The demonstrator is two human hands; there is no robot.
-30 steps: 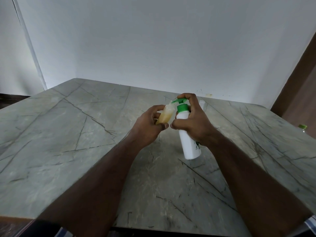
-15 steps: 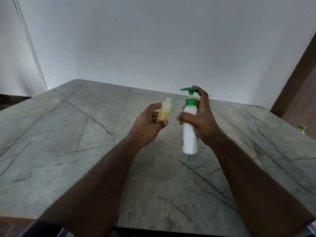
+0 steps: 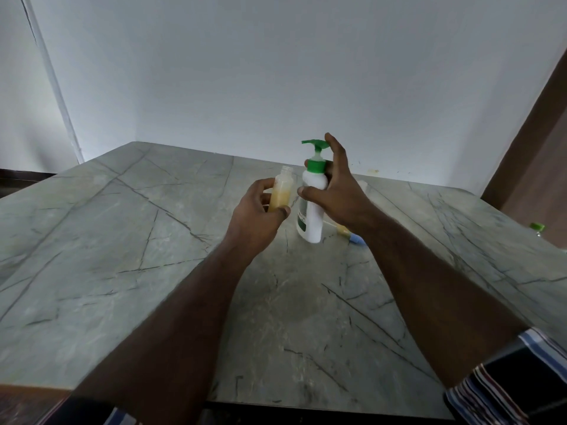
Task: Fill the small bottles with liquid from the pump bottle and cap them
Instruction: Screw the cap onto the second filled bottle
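A part-filled, uncapped small bottle is gripped by the left hand while the pump bottle is loosely held by the right hand; capping is judged next.

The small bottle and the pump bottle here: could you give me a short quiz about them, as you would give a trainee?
1. True or false: the small bottle in the left hand already has its cap on.
2. Which hand has its grip on the pump bottle: A) the left hand, B) the right hand, C) neither?
3. Fill in: the liquid in the small bottle looks ____ in colour.

Key:
1. False. Its neck is open and no cap sits on it.
2. B. The right hand wraps the white body, which stands on or just above the table.
3. Yellowish; it fills roughly the lower half.
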